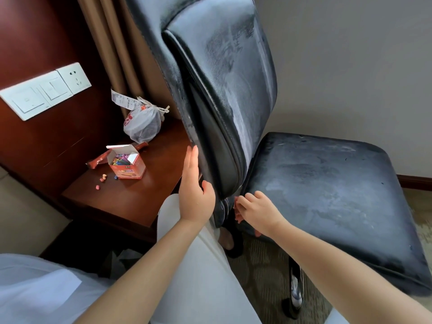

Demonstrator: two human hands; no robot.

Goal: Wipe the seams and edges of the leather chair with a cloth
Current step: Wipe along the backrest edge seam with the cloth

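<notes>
Head view shows the chair (pixel 233 108), dark leather dusted white, standing beside the desk (pixel 149 190). Left hand (pixel 194 192) lies flat with straight fingers against the backrest's side edge, steadying it. Right hand (pixel 254 210) curls its fingers at the gap between backrest and seat; no cloth shows, so I cannot tell whether it holds one. Leather looks smooth, padded and yielding; bracing the stiff backrest edge seems best.

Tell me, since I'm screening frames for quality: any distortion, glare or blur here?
Head view: wide-angle bending curves the chair back and wall switch panel; soft window sheen on the dusty seat, no harsh glare; both hands reasonably sharp.
</notes>
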